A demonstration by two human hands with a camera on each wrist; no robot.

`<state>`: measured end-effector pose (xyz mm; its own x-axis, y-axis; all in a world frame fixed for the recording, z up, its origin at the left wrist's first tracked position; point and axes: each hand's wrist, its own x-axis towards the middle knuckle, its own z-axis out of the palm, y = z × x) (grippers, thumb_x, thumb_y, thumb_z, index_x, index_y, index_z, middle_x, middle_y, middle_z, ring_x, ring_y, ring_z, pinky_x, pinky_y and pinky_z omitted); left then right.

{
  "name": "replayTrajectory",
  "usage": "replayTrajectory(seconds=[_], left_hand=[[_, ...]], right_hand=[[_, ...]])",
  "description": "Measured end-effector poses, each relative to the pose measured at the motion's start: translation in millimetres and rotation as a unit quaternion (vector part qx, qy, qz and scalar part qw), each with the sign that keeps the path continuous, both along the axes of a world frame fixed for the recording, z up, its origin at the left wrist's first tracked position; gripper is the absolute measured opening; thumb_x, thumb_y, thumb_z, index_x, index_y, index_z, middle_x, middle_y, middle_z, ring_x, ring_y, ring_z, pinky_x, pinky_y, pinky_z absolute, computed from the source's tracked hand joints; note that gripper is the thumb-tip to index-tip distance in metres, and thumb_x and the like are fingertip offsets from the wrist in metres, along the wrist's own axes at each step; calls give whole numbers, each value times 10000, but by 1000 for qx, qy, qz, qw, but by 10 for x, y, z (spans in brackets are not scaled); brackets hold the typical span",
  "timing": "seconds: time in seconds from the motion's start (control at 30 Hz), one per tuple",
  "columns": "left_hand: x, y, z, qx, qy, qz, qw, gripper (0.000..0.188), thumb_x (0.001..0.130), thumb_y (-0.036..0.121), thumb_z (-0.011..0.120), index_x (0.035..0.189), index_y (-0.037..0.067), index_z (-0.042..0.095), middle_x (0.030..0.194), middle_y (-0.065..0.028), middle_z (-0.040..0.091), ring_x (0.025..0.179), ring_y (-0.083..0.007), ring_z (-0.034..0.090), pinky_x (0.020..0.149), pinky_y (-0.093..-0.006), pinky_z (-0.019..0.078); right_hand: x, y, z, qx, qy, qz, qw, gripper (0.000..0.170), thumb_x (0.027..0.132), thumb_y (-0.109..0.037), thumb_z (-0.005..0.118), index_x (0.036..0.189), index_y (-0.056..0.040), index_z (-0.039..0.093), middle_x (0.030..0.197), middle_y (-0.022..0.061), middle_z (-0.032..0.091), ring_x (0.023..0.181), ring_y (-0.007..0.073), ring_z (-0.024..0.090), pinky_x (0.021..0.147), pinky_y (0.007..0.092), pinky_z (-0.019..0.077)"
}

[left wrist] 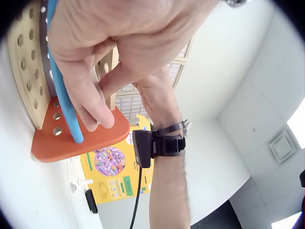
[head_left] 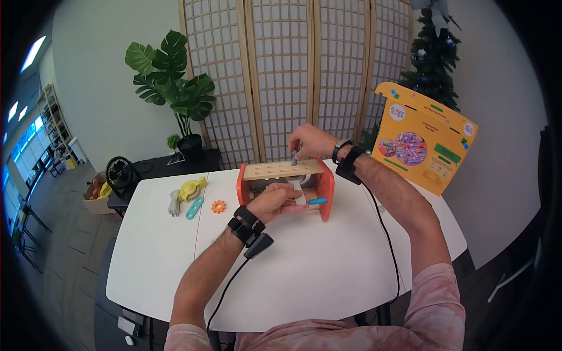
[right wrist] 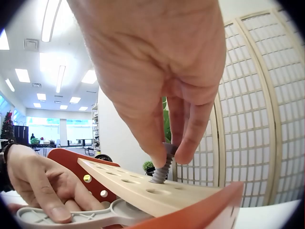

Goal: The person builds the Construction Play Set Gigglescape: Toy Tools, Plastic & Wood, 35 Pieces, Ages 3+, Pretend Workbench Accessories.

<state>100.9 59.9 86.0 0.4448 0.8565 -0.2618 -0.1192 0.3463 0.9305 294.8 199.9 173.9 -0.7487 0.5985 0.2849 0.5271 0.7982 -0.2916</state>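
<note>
My right hand [head_left: 313,142] pinches a grey toy screw [right wrist: 164,168] by its head. Its ribbed shank stands upright at a hole in the wooden top board [head_left: 263,172] of a toy workbench with red end panels [head_left: 326,196]. My left hand [head_left: 273,202], below and in front of that board, grips a light grey toy wrench [right wrist: 90,217] between thumb and fingers. The wrench's rounded end lies beneath the board, close under the screw, partly hidden by it. A blue rod [left wrist: 64,102] runs beside the left fingers, its tip near the red panel.
On the table's left lie a yellow toy piece [head_left: 192,188], a grey fork-like piece [head_left: 174,203], a teal strip with holes [head_left: 194,208] and an orange gear [head_left: 218,206]. A yellow box [head_left: 424,137] stands at the back right. Cables [head_left: 386,234] trail from both wrists.
</note>
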Motion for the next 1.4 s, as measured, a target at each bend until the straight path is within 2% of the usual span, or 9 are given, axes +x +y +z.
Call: replayTrajectory(seconds=[0.07,0.17,0.4,0.47,0.87,1.0,1.07,1.17,1.4], left_hand=[[-1,17,6,-3,4,-1,1000,233,1116,128,649,1300,-8,603,1281,-177,761,1168,-250,782,944,-226,680],[-15,90,-29,-15,6,2,1000,231,1115,123,646,1297,-6,587,1269,-182,762,1155,-258,787,920,-229,691],[-7,132,-1,-31,5,13,999,188,1114,115,641,1234,-17,580,1268,-192,757,1136,-271,794,882,-219,703],[-9,154,-12,-31,5,13,999,176,1114,114,640,1221,-15,586,1267,-191,757,1138,-272,794,882,-219,703],[-8,191,-40,-32,-1,12,999,109,1111,115,645,1151,15,632,1252,-165,766,1122,-212,786,888,-218,694],[-8,177,-32,-38,-12,11,999,158,1114,118,645,1217,3,616,1262,-163,759,1139,-206,779,898,-221,692],[-6,170,-38,-42,-14,13,999,180,1115,119,643,1244,-2,610,1269,-161,756,1147,-205,776,899,-223,691],[-15,178,-66,-38,-22,4,999,231,1122,135,638,1297,-11,598,1280,-151,749,1154,-203,770,906,-237,689],[-6,136,-57,-27,-27,-1,999,262,1133,166,631,1339,9,593,1294,-118,741,1151,-189,759,937,-269,671]], right_hand=[[-6,-22,14,-17,-22,-12,1000,265,785,-67,886,1042,-21,839,994,159,819,952,280,790,860,404,627],[-25,-14,21,-17,-28,-7,999,282,790,-84,891,1061,-25,847,1007,159,823,961,285,790,866,409,623],[-60,28,-2,-16,-35,14,999,296,795,-128,907,1063,-19,845,991,158,824,946,278,786,861,407,620],[-72,50,-30,-35,-48,25,998,296,760,-137,937,1025,-39,851,957,150,823,925,269,792,837,403,630],[-104,128,-103,-58,-73,32,995,285,785,-171,925,1020,-29,850,930,137,828,880,255,794,802,397,623],[-94,103,-90,-75,-87,34,993,264,824,-152,870,1057,-30,847,920,128,828,852,249,792,791,392,622],[-92,136,-89,-128,-96,27,987,279,862,-127,796,1123,-35,833,902,118,825,827,252,787,778,398,618],[-76,146,-59,-81,-130,32,988,295,883,-111,739,1158,-36,815,868,112,814,826,255,782,770,409,610],[-98,196,-99,-37,-145,42,988,269,908,-171,762,1144,-49,803,942,147,804,860,284,774,791,430,597]])
